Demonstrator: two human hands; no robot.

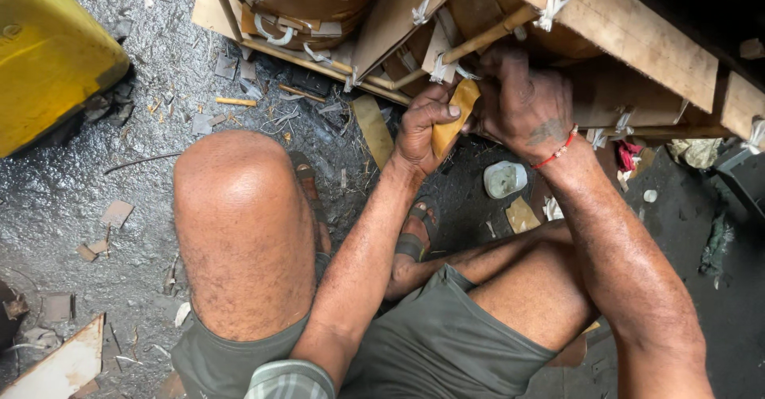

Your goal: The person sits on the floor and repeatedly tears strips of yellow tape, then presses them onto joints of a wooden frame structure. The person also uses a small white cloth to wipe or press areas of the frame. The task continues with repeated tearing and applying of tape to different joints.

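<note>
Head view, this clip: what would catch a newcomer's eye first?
At centre, the left hand and right hand meet on a small yellowish-brown piece, close against a frame of cardboard panels and cane rods tied with white strips. A thin red wristband marks the right wrist. A large bare knee fills the lower left, and a bright yellow object sits in the upper left corner.

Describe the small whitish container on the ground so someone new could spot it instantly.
Start at the right hand, the one with the red thread bracelet at its wrist. Just below that wrist, on the dark ground, lies the small whitish container. It is pale and rounded with a greenish inside, unlike the flat tan cardboard scrap beside it.
</note>
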